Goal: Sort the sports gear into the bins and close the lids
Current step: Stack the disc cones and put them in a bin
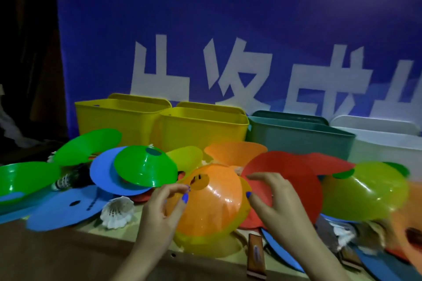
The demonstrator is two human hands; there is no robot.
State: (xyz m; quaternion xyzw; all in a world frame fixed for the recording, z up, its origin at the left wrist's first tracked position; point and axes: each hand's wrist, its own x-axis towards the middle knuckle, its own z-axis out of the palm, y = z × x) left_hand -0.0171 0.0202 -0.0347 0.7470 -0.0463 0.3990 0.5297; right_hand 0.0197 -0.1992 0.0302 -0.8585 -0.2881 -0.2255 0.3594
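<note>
An orange disc cone sits on a yellow one at the table's front middle. My left hand pinches the orange cone's left rim near its centre hole. My right hand touches its right edge, fingers spread. Around them lie green cones, blue cones, a red cone and a yellow-green cone. White shuttlecocks lie among them. Behind stand two yellow bins, a teal bin and a white bin, all without lids on.
Lids lean upright behind each bin against a blue banner. Wooden paddle handles and blue paddles lie at the front right. The table's brown front edge runs along the bottom. Dark space lies at the left.
</note>
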